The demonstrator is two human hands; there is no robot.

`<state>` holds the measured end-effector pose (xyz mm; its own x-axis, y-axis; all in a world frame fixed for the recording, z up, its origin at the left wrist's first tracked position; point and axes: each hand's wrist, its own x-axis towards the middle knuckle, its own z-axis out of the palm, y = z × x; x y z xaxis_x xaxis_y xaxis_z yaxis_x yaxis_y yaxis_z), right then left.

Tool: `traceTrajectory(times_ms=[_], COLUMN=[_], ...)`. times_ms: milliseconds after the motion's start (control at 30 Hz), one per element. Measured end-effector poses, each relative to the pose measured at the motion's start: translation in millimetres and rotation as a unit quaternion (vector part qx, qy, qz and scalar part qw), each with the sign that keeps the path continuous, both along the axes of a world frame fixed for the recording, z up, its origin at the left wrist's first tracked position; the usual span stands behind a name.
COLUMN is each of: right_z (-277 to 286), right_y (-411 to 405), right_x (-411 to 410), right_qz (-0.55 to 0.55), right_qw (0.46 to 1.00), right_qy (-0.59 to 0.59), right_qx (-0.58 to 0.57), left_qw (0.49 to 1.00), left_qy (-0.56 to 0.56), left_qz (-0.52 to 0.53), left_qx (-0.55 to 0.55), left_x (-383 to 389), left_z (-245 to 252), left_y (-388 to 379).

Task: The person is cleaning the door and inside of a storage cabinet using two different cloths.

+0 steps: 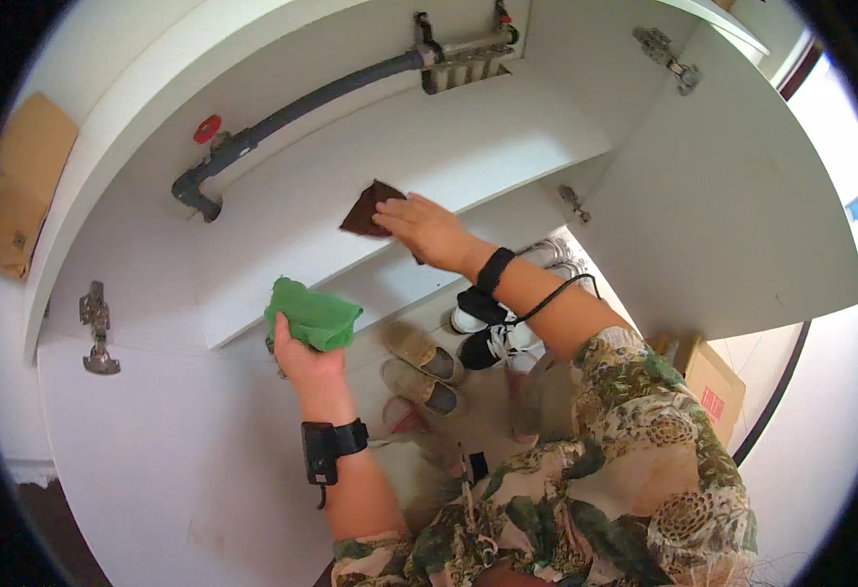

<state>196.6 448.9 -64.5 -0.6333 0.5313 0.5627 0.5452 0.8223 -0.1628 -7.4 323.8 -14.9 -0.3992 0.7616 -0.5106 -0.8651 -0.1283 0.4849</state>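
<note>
In front of me is an open white cabinet with a shelf (473,161). My right hand (429,229) holds a dark brown cloth (371,210) over the front part of that shelf, fingers laid on it; whether the cloth touches the shelf is hard to tell. Lower and to the left, my left hand (311,367) holds a folded green cloth (315,314) near the shelf's front left corner, the thumb against it. Both wrists wear black bands, and the left one carries a small black device (319,453).
A dark pipe (326,92) with a red valve handle (208,128) runs along the cabinet's back. Open doors stand left (157,455) and right (722,198). Tan shoes (421,352) and black-and-white sneakers (480,348) lie below, and a cardboard box (715,389) sits right.
</note>
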Motion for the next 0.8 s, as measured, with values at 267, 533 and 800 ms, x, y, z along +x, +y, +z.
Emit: traceTrajectory(times_ms=[267,533,800], right_z=[-15.0,-13.5,-26.5], right_y=[27.6,60.6,66.4], right_x=[110.0,202.1,272.7], right_qz=[-0.129,-0.241,-0.366], right_qw=[0.991,0.969,0.929], right_qy=[0.035,0.032,-0.032], right_qx=[-0.024,-0.042,0.037], left_qw=[1.0,0.999,0.996], left_qy=[0.012,0.021,0.005], left_qz=[-0.02,-0.039,-0.078], left_qx=[0.004,-0.018,0.031], left_x=[9.1,27.0,27.8], left_z=[-19.0,-9.0,-31.7], left_y=[12.2,19.4,13.3])
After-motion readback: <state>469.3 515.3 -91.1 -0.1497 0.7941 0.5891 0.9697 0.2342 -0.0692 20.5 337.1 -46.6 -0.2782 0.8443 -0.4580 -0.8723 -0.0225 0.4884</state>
